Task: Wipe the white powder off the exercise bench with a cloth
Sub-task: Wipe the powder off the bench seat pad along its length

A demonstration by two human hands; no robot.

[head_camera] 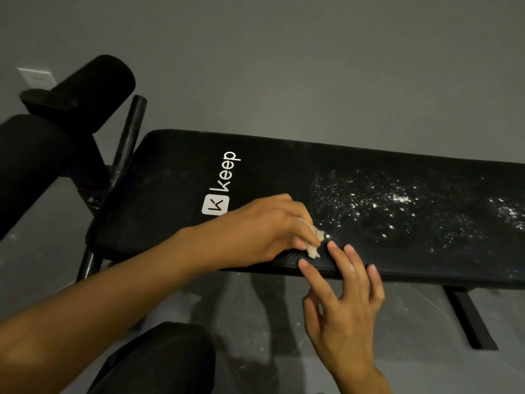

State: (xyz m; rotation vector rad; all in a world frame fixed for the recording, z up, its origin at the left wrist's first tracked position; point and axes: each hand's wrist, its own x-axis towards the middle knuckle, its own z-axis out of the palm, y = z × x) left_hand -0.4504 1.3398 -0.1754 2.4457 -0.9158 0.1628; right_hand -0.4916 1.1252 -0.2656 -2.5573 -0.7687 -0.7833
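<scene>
The wiping looked barely under way. The left hand (267, 226) lay on the black bench (284, 166), its fingers curled over a small pale cloth (314, 250) that was bunched beneath them and pressed onto the pad near the front edge, just right of the white logo (220, 194). The right hand (346, 302) held nothing. Its fingers were spread and fairly straight, their tips resting on the bench's near edge just beside the cloth. The white powder (397, 203) lay scattered across the pad to the right of both hands, with a second cluster at the frame's right edge. The stretch of pad left of the cloth, around the logo, appeared free of powder, though whether it had been wiped or never dusted could not be told. Judging by that, nearly all the work was left: the whole speckled area right of the cloth. A few pale specks also showed on the grey floor (255, 336) below the bench.
</scene>
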